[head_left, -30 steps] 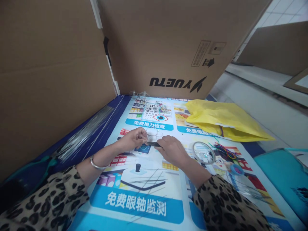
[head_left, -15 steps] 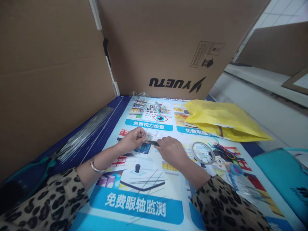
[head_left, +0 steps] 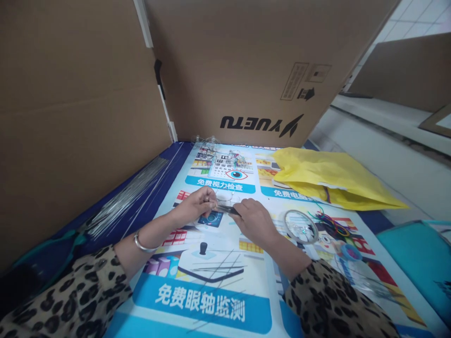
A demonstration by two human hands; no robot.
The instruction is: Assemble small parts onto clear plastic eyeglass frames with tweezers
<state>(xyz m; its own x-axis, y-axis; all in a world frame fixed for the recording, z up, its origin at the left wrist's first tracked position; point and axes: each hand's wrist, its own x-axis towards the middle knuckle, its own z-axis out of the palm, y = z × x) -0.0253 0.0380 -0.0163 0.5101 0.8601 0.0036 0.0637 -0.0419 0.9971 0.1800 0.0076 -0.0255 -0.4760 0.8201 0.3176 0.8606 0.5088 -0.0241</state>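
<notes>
My right hand (head_left: 256, 224) is closed round dark-handled pliers (head_left: 228, 210), whose jaws point left at my other hand's fingertips. My left hand (head_left: 196, 205) pinches a thin bent wire (head_left: 222, 191) that loops up just beyond the plier tips; its exact shape is faint. The jaws meet the wire close to the fingers, but their grip on it is too small to make out. Nearer to me, several loose straight wires (head_left: 214, 268) lie across the printed sheet (head_left: 250, 263).
Long silvery wires (head_left: 128, 197) lie at left by a teal-edged tool (head_left: 52, 258). Bent wire pieces (head_left: 211, 141) sit against the cardboard wall (head_left: 275, 56). Rightward are a round ring-shaped dish (head_left: 286, 225), coloured cords (head_left: 334, 226), a yellow bag (head_left: 331, 173) and a teal case (head_left: 416, 263).
The whole view has shifted slightly. Both hands stay together at the wire, with the pliers turned a little and more of their jaws showing.
</notes>
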